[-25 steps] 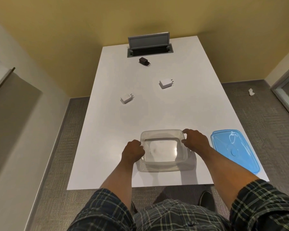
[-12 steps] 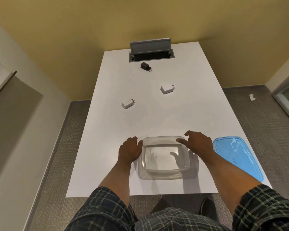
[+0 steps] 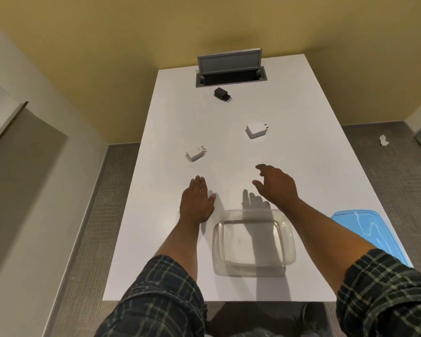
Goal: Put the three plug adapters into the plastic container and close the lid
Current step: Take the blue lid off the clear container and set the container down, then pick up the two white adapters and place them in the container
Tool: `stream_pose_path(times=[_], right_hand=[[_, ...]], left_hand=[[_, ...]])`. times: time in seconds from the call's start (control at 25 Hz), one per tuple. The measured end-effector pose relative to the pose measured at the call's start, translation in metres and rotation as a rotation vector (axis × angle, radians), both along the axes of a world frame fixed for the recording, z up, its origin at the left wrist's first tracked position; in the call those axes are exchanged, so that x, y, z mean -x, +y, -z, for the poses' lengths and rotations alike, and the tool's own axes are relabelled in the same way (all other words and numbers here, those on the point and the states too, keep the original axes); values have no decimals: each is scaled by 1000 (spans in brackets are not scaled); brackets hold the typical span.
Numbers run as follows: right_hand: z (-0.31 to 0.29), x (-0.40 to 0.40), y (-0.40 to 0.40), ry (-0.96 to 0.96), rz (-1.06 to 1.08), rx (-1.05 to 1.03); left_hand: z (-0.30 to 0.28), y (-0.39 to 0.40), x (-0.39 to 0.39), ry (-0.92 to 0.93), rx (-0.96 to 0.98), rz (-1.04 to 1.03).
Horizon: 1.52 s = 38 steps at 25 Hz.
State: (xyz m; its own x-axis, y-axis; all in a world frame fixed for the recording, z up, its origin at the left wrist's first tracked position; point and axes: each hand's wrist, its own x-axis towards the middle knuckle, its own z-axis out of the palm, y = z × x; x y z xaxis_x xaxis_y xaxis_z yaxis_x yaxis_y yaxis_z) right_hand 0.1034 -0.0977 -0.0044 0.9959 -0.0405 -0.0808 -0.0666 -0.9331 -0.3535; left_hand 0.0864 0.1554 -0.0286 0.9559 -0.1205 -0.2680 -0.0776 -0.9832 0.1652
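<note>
A clear plastic container [image 3: 253, 266] stands empty near the table's front edge. Its blue lid [image 3: 365, 227] lies to the right, partly behind my right forearm. Three plug adapters lie farther up the table: a white adapter [image 3: 195, 153] at the left, a second white adapter [image 3: 255, 131] at the right, and a black adapter [image 3: 222, 94] near the far end. My left hand [image 3: 197, 200] is flat and open beyond the container's left corner. My right hand [image 3: 276, 183] hovers open above the table, fingers spread, short of the right white adapter.
The white table [image 3: 314, 166] runs away from me to a yellow wall. A grey pop-up socket box [image 3: 230, 71] stands open at the far end. Grey carpet lies on both sides, with a white scrap [image 3: 383, 141] on the floor at the right.
Both hands have let go of the container's rim and moved forward up the table towards the adapters. The container stays where it was set, near the front edge.
</note>
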Motion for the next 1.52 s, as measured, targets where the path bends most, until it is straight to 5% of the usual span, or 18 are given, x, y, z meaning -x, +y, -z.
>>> stream_pose_path(times=[0.52, 0.76, 1.52], right_hand=[[37, -89, 93, 56, -322, 139], [52, -122, 122, 97, -389, 187], [80, -199, 196, 102, -573, 364]], left_hand=[[48, 38, -64, 98, 6, 22], [78, 43, -63, 241, 75, -67], [116, 52, -79, 282, 122, -106]])
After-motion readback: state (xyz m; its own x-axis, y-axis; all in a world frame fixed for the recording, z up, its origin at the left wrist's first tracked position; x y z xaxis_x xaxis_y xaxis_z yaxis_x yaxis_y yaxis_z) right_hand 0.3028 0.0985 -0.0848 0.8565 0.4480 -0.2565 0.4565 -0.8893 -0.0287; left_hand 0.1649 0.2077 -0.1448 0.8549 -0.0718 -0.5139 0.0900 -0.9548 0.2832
